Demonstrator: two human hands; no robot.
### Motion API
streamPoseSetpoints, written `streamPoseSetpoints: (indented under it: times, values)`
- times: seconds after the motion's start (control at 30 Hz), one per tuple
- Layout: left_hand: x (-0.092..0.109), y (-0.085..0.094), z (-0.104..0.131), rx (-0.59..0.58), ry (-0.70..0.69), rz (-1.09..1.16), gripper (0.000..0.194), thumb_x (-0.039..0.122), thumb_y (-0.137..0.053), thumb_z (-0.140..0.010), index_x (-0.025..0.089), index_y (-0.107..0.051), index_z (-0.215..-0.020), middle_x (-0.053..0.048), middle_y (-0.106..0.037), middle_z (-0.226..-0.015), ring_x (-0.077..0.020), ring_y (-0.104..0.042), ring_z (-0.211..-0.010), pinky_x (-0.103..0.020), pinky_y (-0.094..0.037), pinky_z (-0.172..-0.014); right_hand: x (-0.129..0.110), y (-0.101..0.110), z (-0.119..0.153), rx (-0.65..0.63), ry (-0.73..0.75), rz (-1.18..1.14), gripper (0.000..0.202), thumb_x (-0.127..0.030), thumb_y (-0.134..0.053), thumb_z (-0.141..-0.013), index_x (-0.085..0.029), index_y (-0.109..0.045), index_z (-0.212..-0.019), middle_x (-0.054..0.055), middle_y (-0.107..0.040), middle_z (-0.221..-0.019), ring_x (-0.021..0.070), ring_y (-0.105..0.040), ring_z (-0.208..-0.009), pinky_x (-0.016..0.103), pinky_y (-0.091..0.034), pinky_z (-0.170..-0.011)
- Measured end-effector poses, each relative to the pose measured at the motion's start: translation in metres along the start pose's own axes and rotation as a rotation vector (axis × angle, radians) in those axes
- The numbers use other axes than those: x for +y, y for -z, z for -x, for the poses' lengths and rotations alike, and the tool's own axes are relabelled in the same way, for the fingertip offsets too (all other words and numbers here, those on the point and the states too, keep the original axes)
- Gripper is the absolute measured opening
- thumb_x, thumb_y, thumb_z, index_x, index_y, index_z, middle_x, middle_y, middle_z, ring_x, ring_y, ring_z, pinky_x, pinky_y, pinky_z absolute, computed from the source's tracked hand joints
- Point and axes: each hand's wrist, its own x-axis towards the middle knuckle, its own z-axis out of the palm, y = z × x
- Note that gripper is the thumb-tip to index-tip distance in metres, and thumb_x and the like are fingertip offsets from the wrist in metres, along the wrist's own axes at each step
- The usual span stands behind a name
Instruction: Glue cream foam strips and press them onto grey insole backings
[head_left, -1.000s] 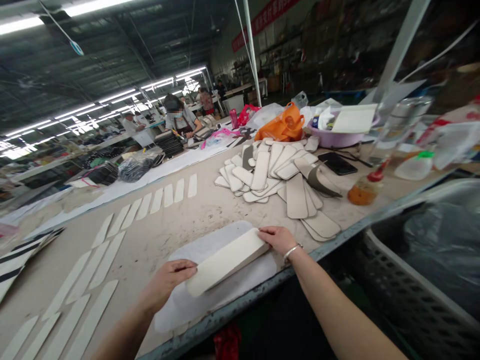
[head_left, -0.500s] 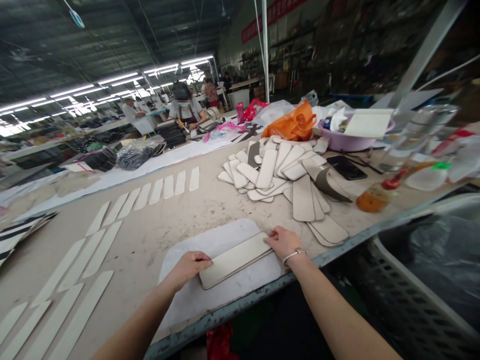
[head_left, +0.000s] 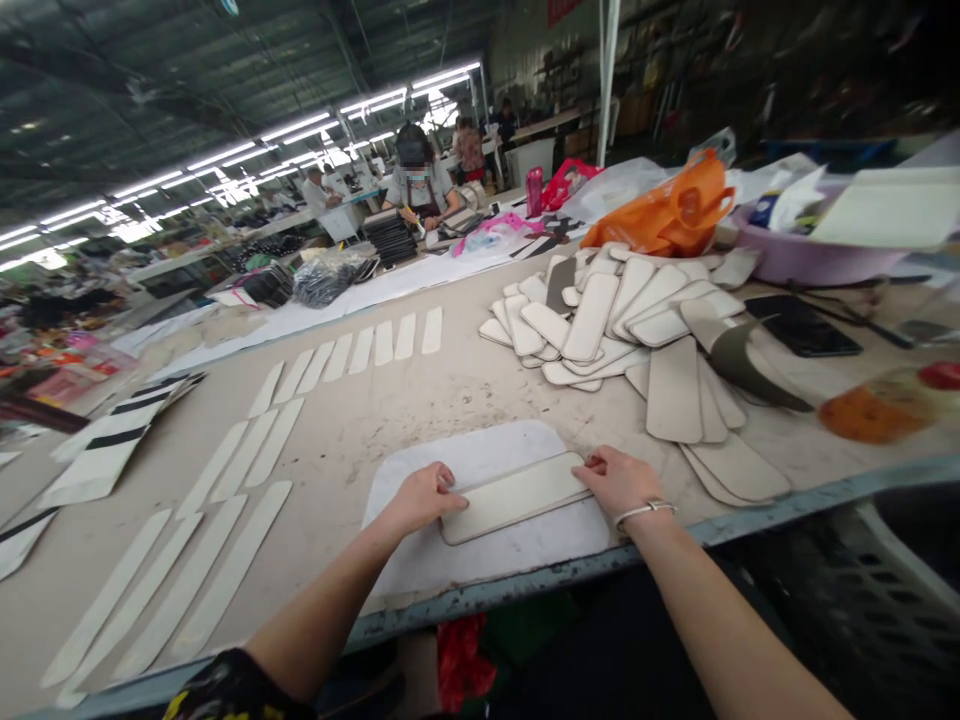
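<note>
A long cream panel with rounded corners (head_left: pixel 517 497) lies on a white sheet (head_left: pixel 405 465) near the table's front edge. A second layer shows along part of its edge. My left hand (head_left: pixel 427 497) pinches the panel's left end between thumb and fingers. At the opposite end, my right hand (head_left: pixel 616 480), with a bracelet on its wrist, pinches the upper right corner. To the right is a heap of similar cream panels (head_left: pixel 592 315), a few turned grey side up. Rows of narrow cream strips (head_left: pixel 217 540) lie on the left of the table.
Behind the heap are an orange bag (head_left: pixel 660 215) and a purple basin (head_left: pixel 817 255). A phone (head_left: pixel 806 325) and a bottle of amber liquid (head_left: pixel 874 408) sit on the right. Black-striped pieces (head_left: pixel 112 440) lie far left. A co-worker (head_left: pixel 422 190) sits across the table.
The view has swung left, so everything appears farther right. Both hands remain at the panel's ends; my left fingers have shifted slightly on it.
</note>
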Motion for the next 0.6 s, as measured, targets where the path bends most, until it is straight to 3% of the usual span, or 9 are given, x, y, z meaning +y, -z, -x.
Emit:
streamPoseSetpoints:
  times: [0.1, 0.23, 0.4, 0.6]
  values:
    - [-0.011, 0.01, 0.004, 0.123, -0.007, -0.066, 0.035, 0.035, -0.065, -0.066, 0.018, -0.056, -0.095, 0.0, -0.062, -0.074, -0.0154, -0.055, -0.065, -0.025, -0.038, -0.059, 0.001, -0.001, -0.001, -0.015, -0.006, 0.003, 0.022, -0.044, -0.057, -0.07, -0.023, -0.061, -0.073, 0.0, -0.069, -0.074, 0.0174, -0.061, -0.07, 0.029, -0.041, -0.063]
    - [-0.025, 0.014, 0.025, 0.26, -0.185, -0.113, 0.02, 0.034, -0.055, -0.079, 0.017, -0.062, -0.088, -0.003, -0.061, -0.081, -0.0141, -0.055, -0.07, -0.027, -0.042, -0.069, 0.002, -0.002, -0.002, -0.009, 0.008, 0.025, 0.023, -0.046, -0.057, -0.07, -0.024, -0.061, -0.073, 0.0, -0.069, -0.074, 0.0175, -0.062, -0.071, 0.029, -0.041, -0.063]
    - [-0.035, -0.011, 0.053, 0.265, -0.243, -0.038, 0.027, 0.033, -0.055, -0.08, 0.016, -0.063, -0.1, -0.006, -0.061, -0.089, -0.0145, -0.057, -0.076, -0.027, -0.046, -0.074, 0.003, -0.004, -0.003, -0.013, 0.026, 0.07, 0.025, -0.048, -0.055, -0.07, -0.024, -0.061, -0.074, 0.001, -0.069, -0.074, 0.0188, -0.062, -0.068, 0.031, -0.04, -0.061]
    - [-0.036, -0.029, 0.046, 0.326, -0.211, -0.06, 0.026, 0.034, -0.052, -0.084, 0.018, -0.067, -0.097, -0.006, -0.062, -0.09, -0.016, -0.058, -0.08, -0.027, -0.047, -0.075, -0.001, -0.004, -0.001, -0.026, 0.003, 0.086, 0.025, -0.049, -0.054, -0.071, -0.025, -0.06, -0.074, -0.001, -0.069, -0.076, 0.0185, -0.061, -0.069, 0.031, -0.041, -0.063]
